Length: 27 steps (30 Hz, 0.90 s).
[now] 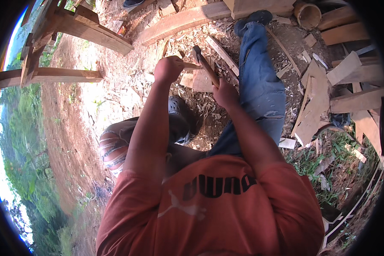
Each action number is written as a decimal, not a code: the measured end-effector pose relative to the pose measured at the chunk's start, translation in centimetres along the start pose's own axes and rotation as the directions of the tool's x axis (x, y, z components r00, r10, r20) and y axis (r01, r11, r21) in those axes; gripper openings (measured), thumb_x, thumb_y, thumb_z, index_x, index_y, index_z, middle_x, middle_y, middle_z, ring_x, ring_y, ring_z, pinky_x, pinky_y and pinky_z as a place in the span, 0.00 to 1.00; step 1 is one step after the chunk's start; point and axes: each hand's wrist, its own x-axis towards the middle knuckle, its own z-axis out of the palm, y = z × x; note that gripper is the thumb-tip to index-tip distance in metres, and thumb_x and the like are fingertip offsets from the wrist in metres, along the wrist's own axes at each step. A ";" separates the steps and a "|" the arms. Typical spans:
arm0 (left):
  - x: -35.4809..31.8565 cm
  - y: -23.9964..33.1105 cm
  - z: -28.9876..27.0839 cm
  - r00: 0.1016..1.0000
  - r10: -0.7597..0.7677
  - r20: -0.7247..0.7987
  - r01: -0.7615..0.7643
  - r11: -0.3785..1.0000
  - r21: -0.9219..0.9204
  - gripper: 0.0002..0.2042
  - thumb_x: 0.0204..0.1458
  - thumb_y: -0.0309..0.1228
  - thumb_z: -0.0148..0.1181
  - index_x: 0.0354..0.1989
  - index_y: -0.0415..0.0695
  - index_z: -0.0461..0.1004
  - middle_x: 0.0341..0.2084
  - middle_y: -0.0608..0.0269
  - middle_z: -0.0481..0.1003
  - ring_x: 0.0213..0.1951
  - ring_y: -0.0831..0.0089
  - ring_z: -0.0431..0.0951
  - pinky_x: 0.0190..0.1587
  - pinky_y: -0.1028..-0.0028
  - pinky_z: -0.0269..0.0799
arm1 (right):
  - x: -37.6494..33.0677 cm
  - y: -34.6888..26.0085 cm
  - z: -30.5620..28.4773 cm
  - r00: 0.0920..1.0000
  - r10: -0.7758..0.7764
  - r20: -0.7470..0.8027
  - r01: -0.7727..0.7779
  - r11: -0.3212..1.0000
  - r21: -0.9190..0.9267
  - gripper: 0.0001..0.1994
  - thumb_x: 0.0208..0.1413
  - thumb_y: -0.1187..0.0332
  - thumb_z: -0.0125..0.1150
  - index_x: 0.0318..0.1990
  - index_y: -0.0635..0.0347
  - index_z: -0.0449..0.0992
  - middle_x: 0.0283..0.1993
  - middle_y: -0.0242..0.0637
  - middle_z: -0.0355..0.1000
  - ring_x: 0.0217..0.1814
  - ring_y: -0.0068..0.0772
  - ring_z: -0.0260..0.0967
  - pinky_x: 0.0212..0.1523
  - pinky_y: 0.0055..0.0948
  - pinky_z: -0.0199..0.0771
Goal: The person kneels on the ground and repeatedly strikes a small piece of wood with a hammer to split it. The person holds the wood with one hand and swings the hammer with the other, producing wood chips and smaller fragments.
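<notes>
My left hand (168, 69) is closed round one end of a small, pale wooden stick (192, 65), which points to the right. My right hand (226, 93) grips the wooden handle of a hatchet (208, 69). Its dark head is raised toward the far side, just beyond the stick; the exact shape of its edge is too small to make out. Beneath both hands lies a flat wooden block (202, 81) on ground covered with chips. Whether the stick touches the block, I cannot tell.
My right leg (260, 72) in blue jeans stretches forward beside the block. A long timber beam (183, 23) lies beyond it. Scrap boards (315, 98) are heaped on the right. A timber frame (85, 32) stands at the far left, and a hollow cylinder (307, 16) lies at the far right.
</notes>
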 end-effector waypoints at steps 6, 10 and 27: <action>1.7 -2.6 2.0 0.988 0.151 -0.032 -0.149 0.988 0.047 0.14 0.58 0.46 0.69 0.48 0.57 0.90 0.39 0.55 0.89 0.42 0.53 0.89 0.50 0.56 0.85 | 0.4 0.7 0.6 0.999 0.009 0.054 -0.007 0.999 -0.040 0.16 0.67 0.59 0.64 0.52 0.62 0.76 0.45 0.56 0.83 0.51 0.63 0.83 0.54 0.59 0.82; 2.4 -4.8 2.6 0.975 0.217 -0.043 -0.211 0.970 0.119 0.14 0.57 0.47 0.70 0.47 0.57 0.90 0.39 0.56 0.89 0.42 0.53 0.89 0.50 0.56 0.85 | 0.0 0.4 0.9 0.993 0.033 0.114 -0.025 0.997 -0.073 0.17 0.69 0.58 0.63 0.55 0.61 0.75 0.47 0.57 0.83 0.52 0.63 0.83 0.53 0.60 0.82; 0.7 -2.7 1.1 0.995 0.064 0.076 -0.073 0.989 0.125 0.15 0.64 0.30 0.60 0.55 0.55 0.87 0.51 0.68 0.86 0.51 0.63 0.86 0.55 0.68 0.82 | 0.3 -0.2 0.6 1.000 -0.014 0.015 0.014 1.000 0.015 0.17 0.67 0.58 0.65 0.52 0.63 0.75 0.42 0.56 0.82 0.48 0.66 0.83 0.51 0.60 0.83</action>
